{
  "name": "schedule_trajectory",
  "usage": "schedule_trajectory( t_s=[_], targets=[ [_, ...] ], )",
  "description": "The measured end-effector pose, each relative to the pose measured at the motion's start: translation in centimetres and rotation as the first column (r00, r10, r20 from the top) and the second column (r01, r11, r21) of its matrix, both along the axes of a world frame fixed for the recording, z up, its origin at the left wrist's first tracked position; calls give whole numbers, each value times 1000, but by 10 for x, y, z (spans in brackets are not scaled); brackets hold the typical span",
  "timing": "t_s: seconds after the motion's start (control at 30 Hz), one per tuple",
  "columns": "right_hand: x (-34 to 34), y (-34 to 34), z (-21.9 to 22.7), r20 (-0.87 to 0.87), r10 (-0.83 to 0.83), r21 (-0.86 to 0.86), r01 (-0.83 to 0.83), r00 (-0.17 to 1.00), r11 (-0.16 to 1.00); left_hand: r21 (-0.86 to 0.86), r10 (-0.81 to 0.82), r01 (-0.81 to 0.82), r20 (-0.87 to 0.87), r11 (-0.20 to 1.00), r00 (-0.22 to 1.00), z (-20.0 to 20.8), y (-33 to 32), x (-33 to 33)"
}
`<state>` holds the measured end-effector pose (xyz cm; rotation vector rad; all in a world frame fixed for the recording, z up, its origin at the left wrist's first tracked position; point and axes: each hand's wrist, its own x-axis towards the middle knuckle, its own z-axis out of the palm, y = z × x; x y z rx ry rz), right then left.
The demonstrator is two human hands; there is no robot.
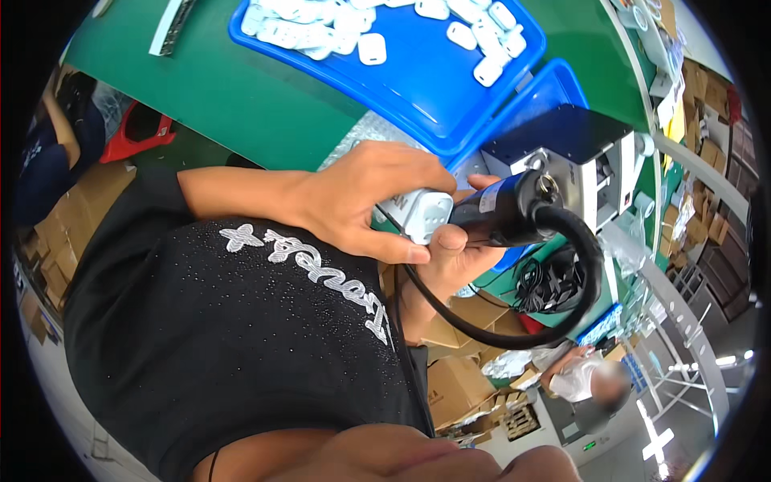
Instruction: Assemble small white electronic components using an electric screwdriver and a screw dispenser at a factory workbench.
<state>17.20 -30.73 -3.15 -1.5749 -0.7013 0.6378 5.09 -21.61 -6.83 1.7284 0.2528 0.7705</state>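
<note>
Left hand pinches a small white plastic charger block in front of the chest, just off the green table. Right hand is wrapped round a black cylindrical power tool. Risk: the tip skids, because the block is held unsupported. Looped black cable may snag.

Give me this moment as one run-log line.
left hand: holds white adapter | right hand: grips black power tool against it | blue tray: more white parts

Left hand gripping white adapter, right hand holding black electric screwdriver (cable looping), blue tray behind
</note>
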Motion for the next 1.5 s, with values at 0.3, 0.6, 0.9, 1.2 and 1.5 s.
schedule_trajectory(
  t_s=[0.3,0.6,0.9,1.2,1.5],
  targets=[
    [86,29,34,201,-442,549,273,874,790,70,79,-88,121,994,990,-23,-7,13],
    [54,50,13,153,25,-78,-13,988,997,87,1,-15,153,996,988,-30,-2,15],
    [31,121,-24,553,611,-724,-36,566,689,17,108,-115,233,993,967,-38,-9,3],
    [24,116,-24,554,632,-742,-24,542,670,98,129,-160,261,982,957,-43,-20,8],
    [62,87,-14,247,452,-315,-370,858,874,13,129,-135,236,991,963,-45,-21,4]
  ],
)
